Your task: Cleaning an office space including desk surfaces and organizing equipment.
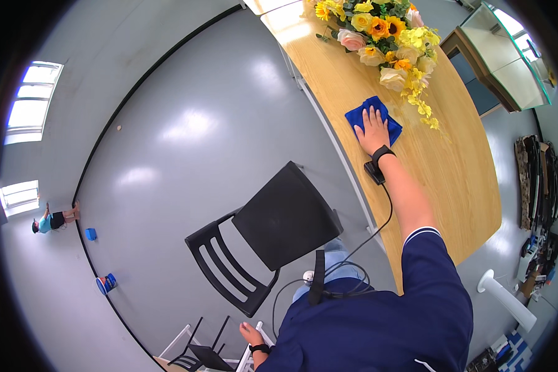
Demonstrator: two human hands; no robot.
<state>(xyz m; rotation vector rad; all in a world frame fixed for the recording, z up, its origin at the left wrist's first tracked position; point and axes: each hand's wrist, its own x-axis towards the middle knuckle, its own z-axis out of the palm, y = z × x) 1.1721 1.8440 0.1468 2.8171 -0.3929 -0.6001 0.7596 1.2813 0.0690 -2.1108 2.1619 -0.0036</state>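
My right hand (373, 131) lies flat with its fingers spread on a folded blue cloth (358, 118), pressing it against the light wooden tabletop (443, 186). A black band with a small cabled device sits at that wrist. Beyond the cloth, a bouquet of yellow, orange, pink and cream flowers (384, 37) rests on the table, trailing yellow blooms toward me. My left hand (252, 335) hangs low at my left side, beside a white frame bar (263, 335). Its fingers look loosely extended, and I see nothing in them.
A black chair (288, 217) stands at the table's left side. More furniture with black and white legs (208, 353) is behind at lower left. A cable (387, 214) runs from my right wrist to my waist. Another person (56, 220) stands by the far-left wall, near blue containers (106, 283).
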